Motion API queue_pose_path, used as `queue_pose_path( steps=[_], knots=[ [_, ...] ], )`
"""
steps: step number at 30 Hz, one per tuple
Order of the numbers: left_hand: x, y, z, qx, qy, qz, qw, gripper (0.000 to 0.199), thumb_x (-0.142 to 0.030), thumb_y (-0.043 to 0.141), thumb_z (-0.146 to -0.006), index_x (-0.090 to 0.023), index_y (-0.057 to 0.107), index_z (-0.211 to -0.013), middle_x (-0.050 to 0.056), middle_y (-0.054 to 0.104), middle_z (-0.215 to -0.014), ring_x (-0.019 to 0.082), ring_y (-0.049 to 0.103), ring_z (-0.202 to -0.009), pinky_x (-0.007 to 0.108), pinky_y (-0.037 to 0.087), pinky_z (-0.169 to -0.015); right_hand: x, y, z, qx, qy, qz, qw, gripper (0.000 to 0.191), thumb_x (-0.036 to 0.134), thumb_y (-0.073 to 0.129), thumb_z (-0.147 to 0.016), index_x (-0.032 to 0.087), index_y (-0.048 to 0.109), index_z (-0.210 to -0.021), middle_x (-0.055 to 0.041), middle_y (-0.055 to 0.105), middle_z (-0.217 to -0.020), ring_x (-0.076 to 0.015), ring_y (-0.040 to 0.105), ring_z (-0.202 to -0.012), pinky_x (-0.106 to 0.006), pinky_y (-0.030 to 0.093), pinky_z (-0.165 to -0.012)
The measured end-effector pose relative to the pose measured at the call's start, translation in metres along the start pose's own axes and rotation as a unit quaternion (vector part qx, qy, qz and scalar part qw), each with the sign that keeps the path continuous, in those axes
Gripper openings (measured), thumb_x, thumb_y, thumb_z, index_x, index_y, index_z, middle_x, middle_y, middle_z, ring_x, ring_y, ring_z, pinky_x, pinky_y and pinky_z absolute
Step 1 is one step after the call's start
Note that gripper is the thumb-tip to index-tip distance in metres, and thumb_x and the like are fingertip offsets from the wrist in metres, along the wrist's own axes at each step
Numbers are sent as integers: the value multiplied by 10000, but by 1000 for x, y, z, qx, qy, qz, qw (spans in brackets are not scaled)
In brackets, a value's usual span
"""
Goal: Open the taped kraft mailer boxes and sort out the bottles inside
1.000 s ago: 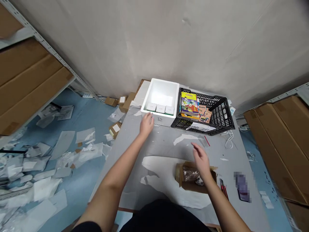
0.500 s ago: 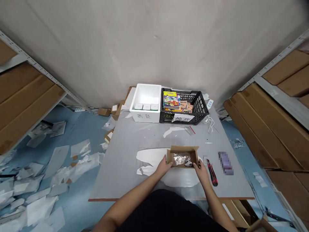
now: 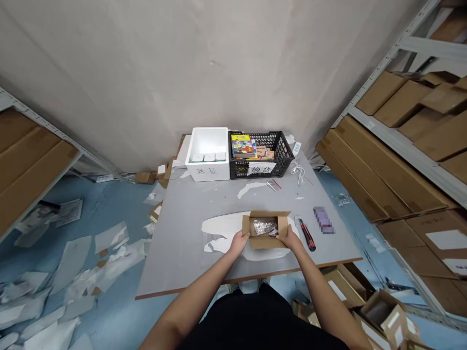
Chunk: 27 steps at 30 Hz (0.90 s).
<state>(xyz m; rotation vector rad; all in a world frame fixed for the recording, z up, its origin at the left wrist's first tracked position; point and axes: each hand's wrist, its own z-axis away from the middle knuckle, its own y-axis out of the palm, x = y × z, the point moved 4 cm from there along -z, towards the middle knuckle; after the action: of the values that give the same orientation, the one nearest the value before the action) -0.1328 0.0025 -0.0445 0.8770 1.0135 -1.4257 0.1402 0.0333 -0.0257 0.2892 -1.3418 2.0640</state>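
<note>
Between my two hands is a small open cardboard box [image 3: 265,242], its flaps spread outward. My left hand [image 3: 239,242] grips its left side, and my right hand [image 3: 290,238] grips the right side. Inside lies crumpled clear plastic wrap [image 3: 263,227], with a small greyish-purple item [image 3: 273,232] at the right that I cannot make out. Beneath and around the box is a torn white sheet [image 3: 219,225] on the grey table. Just right of my right hand lies a red and black utility knife [image 3: 307,235].
A white foam box [image 3: 207,171] holding several small white boxes stands at the back, beside a black crate [image 3: 279,167] of booklets. A blurred purple item [image 3: 323,220] lies at the right of the table [image 3: 175,248]. Shelves of cartons [image 3: 394,170] flank both sides; packaging scraps [image 3: 73,260] litter the floor.
My view has shifted right and back, showing more shelf and the floor in front of the table. The box's near flap now folds out toward me; both hands still hold the sides.
</note>
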Motion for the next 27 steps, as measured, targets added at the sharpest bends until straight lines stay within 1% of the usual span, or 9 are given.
queue_pose_path(
  steps=[3, 5, 8, 11, 15, 18, 20, 23, 27],
  knots=[
    [2, 3, 13, -7, 5, 5, 1000, 336, -422, 642, -763, -132, 685, -928, 101, 730, -857, 278, 669, -926, 384, 499, -846, 0, 9, 12, 1, 20, 14, 1000, 1105, 472, 665, -716, 24, 63, -1527, -264, 517, -1362, -341, 531, -1241, -411, 436, -967],
    [2, 5, 22, -13, 10, 6, 1000, 320, -420, 643, -756, -142, 683, -907, 95, 729, -849, 277, 667, -926, 377, 498, -836, -2, 10, 22, 1, 35, 17, 999, 1028, 431, 614, -747, 32, 81, -1530, -264, 532, -1345, -348, 541, -1226, -430, 419, -978],
    [-1, 6, 37, -21, 18, 3, 1000, 317, -430, 625, -754, -147, 675, -888, 94, 727, -856, 284, 658, -945, 379, 494, -835, -11, 4, 37, -25, 17, -92, 995, 805, 329, 565, -730, 95, 353, -1470, -211, 609, -1272, -344, 569, -1188, -423, 417, -977],
    [-5, 8, 56, -28, 31, -5, 999, 344, -441, 603, -747, -139, 665, -899, 110, 724, -913, 291, 647, -976, 381, 483, -851, -31, -4, 54, -48, -24, -220, 974, 538, 321, 508, -724, 166, 631, -1224, -117, 694, -1145, -296, 617, -1099, -367, 465, -922],
    [-12, 23, 85, -47, 45, -24, 998, 385, -452, 590, -741, -128, 663, -934, 126, 717, -989, 300, 637, -1003, 386, 471, -872, -72, -8, 83, -58, -35, -302, 951, 438, 420, 496, -751, 164, 702, -1040, -67, 738, -934, -265, 664, -915, -360, 521, -799],
    [-16, 47, 108, -56, 50, -40, 996, 413, -466, 579, -754, -124, 666, -970, 129, 708, -1047, 307, 622, -1045, 395, 457, -908, -108, -9, 114, -85, -35, -362, 928, 427, 480, 544, -752, 173, 709, -998, -58, 738, -873, -267, 661, -884, -368, 522, -788],
    [-16, 69, 125, -42, 57, -44, 997, 445, -481, 581, -764, -124, 662, -1017, 128, 697, -1089, 305, 613, -1068, 398, 451, -925, -134, -11, 138, -110, -40, -415, 902, 426, 513, 554, -767, 181, 712, -983, -63, 738, -887, -274, 655, -902, -372, 517, -802],
    [-14, 106, 147, 5, 58, -52, 997, 484, -514, 589, -767, -129, 654, -1053, 118, 695, -1094, 291, 619, -1055, 382, 459, -911, -178, -16, 178, -151, -47, -475, 866, 436, 540, 539, -797, 189, 705, -996, -74, 733, -975, -285, 642, -959, -382, 497, -857],
    [-11, 170, 163, 94, 34, -107, 989, 461, -546, 601, -741, -139, 661, -949, 96, 715, -953, 275, 648, -924, 353, 487, -804, -246, -26, 231, -199, -4, -490, 849, 459, 542, 521, -824, 184, 686, -1060, -93, 712, -1097, -292, 624, -1034, -402, 454, -941]
  ],
)
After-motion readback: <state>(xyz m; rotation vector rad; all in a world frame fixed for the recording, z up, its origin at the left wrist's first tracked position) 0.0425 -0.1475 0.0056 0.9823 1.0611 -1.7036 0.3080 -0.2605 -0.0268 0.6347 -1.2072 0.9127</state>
